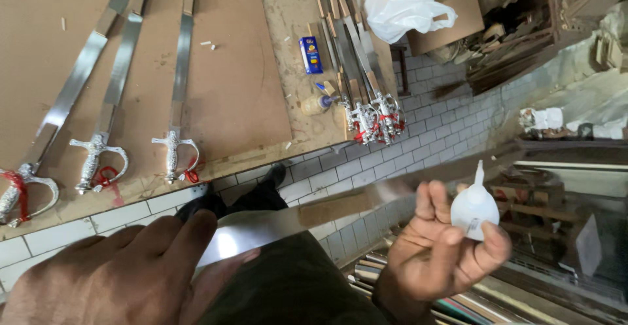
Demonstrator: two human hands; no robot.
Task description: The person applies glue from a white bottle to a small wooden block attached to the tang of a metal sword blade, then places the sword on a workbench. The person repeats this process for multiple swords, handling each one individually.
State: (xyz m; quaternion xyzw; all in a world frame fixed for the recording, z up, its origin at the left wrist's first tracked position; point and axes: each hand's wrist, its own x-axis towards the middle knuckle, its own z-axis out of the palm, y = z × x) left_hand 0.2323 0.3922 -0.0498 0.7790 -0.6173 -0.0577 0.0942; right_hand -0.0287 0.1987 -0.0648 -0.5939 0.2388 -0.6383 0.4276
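A long bare sword blade [307,217] lay across the lap, pinned under the left hand [124,272], whose fingers were pressed flat on it. The right hand [438,250], just beyond, pinched a small glue bottle [474,207], nozzle up. Risk: the blade could slide off or cut, and glue might drip onto fingers.

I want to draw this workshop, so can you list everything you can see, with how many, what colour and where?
swords: three, silver with red ties, flat on the brown board
bundle of swords: several, silver, piled on the bench's right part
small box: one, blue, on the bench
plastic bag: one, white, top middle
long blade: one, shiny, across the lap
squeeze bottle: one, white, in the right hand
left hand: on the blade
right hand: holding the bottle
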